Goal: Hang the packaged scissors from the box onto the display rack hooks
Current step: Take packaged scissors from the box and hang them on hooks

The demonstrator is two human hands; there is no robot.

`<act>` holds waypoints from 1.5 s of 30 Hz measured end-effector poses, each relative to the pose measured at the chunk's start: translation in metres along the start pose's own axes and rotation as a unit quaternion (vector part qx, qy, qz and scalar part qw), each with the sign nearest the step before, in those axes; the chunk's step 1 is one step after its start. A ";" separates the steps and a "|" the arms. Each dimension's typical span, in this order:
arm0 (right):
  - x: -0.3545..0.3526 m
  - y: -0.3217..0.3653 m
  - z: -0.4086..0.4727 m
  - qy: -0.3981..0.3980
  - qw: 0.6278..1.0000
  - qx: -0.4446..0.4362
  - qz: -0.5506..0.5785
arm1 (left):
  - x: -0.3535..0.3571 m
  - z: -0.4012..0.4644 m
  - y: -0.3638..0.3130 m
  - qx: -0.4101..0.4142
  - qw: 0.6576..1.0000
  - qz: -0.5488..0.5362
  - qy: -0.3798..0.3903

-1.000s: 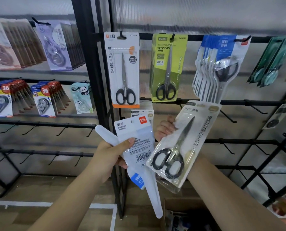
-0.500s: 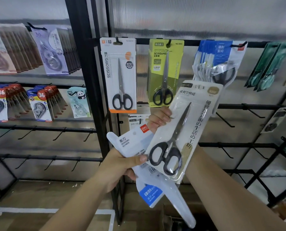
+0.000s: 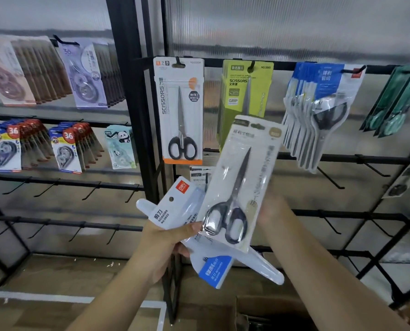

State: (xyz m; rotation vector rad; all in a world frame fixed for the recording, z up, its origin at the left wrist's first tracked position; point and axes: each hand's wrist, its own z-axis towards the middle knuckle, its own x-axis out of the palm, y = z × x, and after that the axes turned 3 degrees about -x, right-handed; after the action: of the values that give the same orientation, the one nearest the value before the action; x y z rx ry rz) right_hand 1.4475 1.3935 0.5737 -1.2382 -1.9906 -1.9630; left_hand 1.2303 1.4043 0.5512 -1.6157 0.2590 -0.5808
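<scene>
1. Scissors pack (image 3: 238, 185), clear-fronted, black handles: held up tilted before the rack, its top hanging slot now nearer the upper rail than half a second ago, when it sat lower and further left. Judged: being carried toward a hook, not yet hung.
2. Right hand (image 3: 269, 209): behind the pack, blurred; it appears to hold the pack's right edge, though the grip itself cannot be made out.
3. Left hand (image 3: 173, 237): fingers and thumb clamped round a fan of white packs (image 3: 182, 206), kept low as stock for later hooks.
4. Rack (image 3: 342, 158), black bars and pegs: several bare hooks (image 3: 330, 177) on the lower rows, right of centre.
5. Hung already, top row: white scissors card (image 3: 179, 111), green scissors card (image 3: 247, 91), bunch of blue-headed packs (image 3: 318, 108).
6. Obstruction: the raised pack overlaps the green card; a small pack (image 3: 199, 175) hangs just behind.
7. Left bay: correction tapes (image 3: 65, 149).
8. Box (image 3: 259, 314): bottom edge, contents unclear.
</scene>
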 end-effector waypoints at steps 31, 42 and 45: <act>-0.015 -0.091 0.023 -0.079 0.931 0.010 -0.357 | -0.070 0.016 0.053 -0.135 0.974 0.121 -0.134; -0.031 -0.102 0.029 -0.095 0.931 -0.029 -0.352 | -0.072 0.034 0.057 -0.140 0.976 0.079 -0.144; -0.032 -0.103 0.027 -0.086 0.934 -0.044 -0.345 | -0.073 0.035 0.058 -0.140 0.977 0.065 -0.147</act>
State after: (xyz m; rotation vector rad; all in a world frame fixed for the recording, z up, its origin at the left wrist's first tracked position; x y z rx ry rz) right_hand 1.4214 1.4176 0.4679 -0.7953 -2.7323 -2.2990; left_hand 1.1967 1.4625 0.4774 -1.9147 0.2302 -0.2047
